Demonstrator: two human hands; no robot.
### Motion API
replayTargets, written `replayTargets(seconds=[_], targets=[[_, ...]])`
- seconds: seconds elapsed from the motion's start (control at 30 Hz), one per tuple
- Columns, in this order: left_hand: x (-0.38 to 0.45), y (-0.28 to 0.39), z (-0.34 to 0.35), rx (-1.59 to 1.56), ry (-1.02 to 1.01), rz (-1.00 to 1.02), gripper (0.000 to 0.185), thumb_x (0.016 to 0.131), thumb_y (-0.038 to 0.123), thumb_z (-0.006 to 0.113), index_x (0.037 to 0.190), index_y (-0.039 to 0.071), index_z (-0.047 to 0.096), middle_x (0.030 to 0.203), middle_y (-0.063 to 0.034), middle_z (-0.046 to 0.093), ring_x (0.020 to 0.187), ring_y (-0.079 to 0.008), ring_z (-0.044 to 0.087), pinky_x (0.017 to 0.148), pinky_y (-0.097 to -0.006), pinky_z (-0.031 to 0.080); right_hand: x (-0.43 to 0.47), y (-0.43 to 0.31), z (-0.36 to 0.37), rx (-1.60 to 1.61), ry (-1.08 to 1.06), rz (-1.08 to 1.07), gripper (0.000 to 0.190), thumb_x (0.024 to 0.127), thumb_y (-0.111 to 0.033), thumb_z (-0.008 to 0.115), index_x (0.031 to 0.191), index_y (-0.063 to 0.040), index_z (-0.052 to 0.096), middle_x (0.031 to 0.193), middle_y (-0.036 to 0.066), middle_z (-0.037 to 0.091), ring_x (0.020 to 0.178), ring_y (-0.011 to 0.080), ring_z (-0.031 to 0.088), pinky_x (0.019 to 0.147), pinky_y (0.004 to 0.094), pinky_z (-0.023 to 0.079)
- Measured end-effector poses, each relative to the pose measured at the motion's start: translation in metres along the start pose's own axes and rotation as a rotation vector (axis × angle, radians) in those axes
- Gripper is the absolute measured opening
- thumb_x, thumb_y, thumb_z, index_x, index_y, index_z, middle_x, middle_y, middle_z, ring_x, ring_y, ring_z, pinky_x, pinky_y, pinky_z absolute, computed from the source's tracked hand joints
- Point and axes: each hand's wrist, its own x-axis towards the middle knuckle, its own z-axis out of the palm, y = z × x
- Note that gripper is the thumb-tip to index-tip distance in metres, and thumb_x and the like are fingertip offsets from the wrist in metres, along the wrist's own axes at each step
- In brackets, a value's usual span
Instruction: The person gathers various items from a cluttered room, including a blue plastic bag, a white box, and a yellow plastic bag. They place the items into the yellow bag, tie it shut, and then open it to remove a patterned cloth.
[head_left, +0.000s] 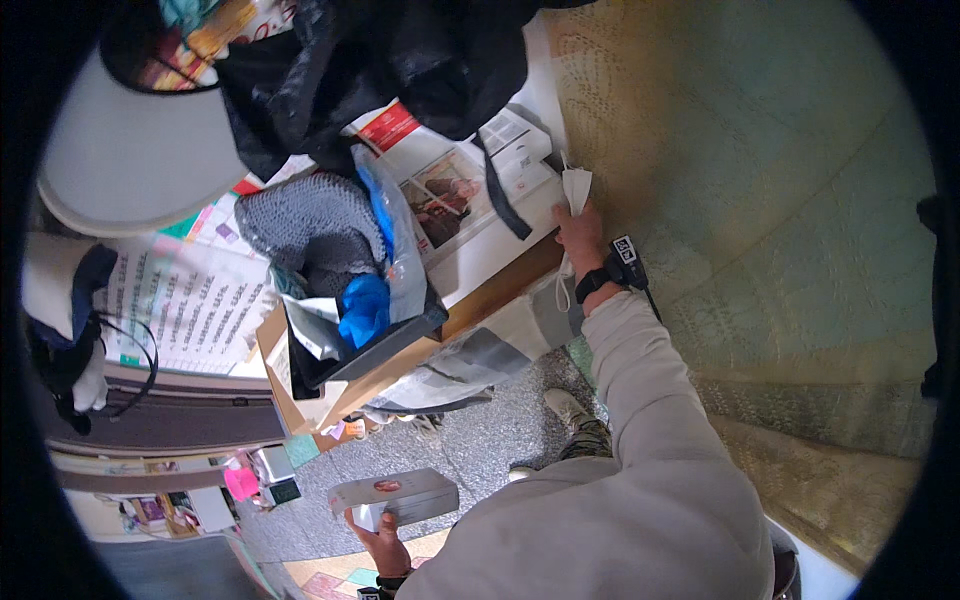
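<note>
My left hand (384, 541) grips the end of a silver-grey cardboard box (409, 496) with a red oval emblem and its end flap standing out, held above the floor. Up at the table's edge, my right hand (581, 232) holds a folded white face mask (576, 187), its ear loops dangling. Just left of that hand lies a white printed carton (450, 195) with a picture, and a black strap (502, 195) hangs over it. A cardboard box (281, 375) nearby contains a black tray (390, 341), a blue plastic bag (365, 311) and a grey knitted item (315, 217).
A black bag or garment (390, 60) covers the table's far part. A white lampshade (139, 142) and a printed sheet (184, 300) are at left. Patterned yellow-green fabric (765, 187) spreads along the right. Below is a speckled floor (480, 442); a pink object (241, 484) stands beyond.
</note>
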Motion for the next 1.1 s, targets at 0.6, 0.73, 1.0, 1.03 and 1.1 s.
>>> replayTargets(seconds=[0.6, 0.73, 1.0, 1.03, 1.1], targets=[[0.041, 0.019, 0.057, 0.09, -0.113, 0.042, 0.089, 0.079, 0.031, 0.071, 0.14, 0.002, 0.013, 0.129, -0.0147, 0.037, 0.115, -0.0258, 0.042, 0.099, -0.0381, 0.034, 0.017, -0.007, 0.003, 0.107, 0.018, 0.232, 0.023, 0.075, -0.018, 0.073, 0.08, -0.001, 0.059, 0.064, 0.002, 0.054, 0.047, 0.0116, 0.047, 0.037, 0.0245, 0.04], [0.045, 0.02, 0.061, 0.089, -0.118, 0.03, 0.087, 0.08, 0.031, 0.071, 0.14, 0.002, 0.015, 0.129, -0.0144, 0.038, 0.114, -0.0254, 0.042, 0.098, -0.0377, 0.034, 0.015, -0.007, -0.002, 0.111, 0.013, 0.151, 0.025, 0.075, -0.021, 0.073, 0.073, 0.0, 0.06, 0.059, 0.003, 0.054, 0.045, 0.0128, 0.049, 0.037, 0.0256, 0.041], [0.052, 0.028, 0.073, 0.076, -0.148, 0.039, 0.087, 0.076, 0.032, 0.072, 0.139, 0.004, 0.018, 0.127, -0.0125, 0.039, 0.115, -0.0248, 0.042, 0.098, -0.0384, 0.034, 0.016, -0.007, 0.001, -0.339, -0.031, 0.121, 0.029, 0.088, -0.024, 0.057, 0.09, 0.005, 0.058, 0.068, 0.02, 0.062, 0.05, 0.03, 0.062, 0.047, 0.0388, 0.05], [0.053, 0.029, 0.074, 0.064, -0.174, 0.057, 0.087, 0.076, 0.033, 0.073, 0.139, 0.005, 0.019, 0.127, -0.0123, 0.039, 0.114, -0.0246, 0.042, 0.099, -0.0386, 0.034, 0.016, -0.007, 0.001, -0.48, -0.001, -0.024, 0.03, 0.089, -0.026, 0.056, 0.091, 0.004, 0.058, 0.072, 0.022, 0.062, 0.057, 0.0333, 0.062, 0.053, 0.0412, 0.05], [0.054, 0.031, 0.074, 0.09, -0.157, 0.062, 0.085, 0.076, 0.028, 0.072, 0.138, 0.005, 0.019, 0.127, -0.0118, 0.04, 0.114, -0.0242, 0.042, 0.098, -0.038, 0.034, 0.016, -0.005, -0.002, -0.774, 0.029, -0.261, 0.031, 0.09, -0.029, 0.053, 0.093, 0.002, 0.057, 0.079, 0.025, 0.062, 0.07, 0.04, 0.063, 0.063, 0.0459, 0.051]])
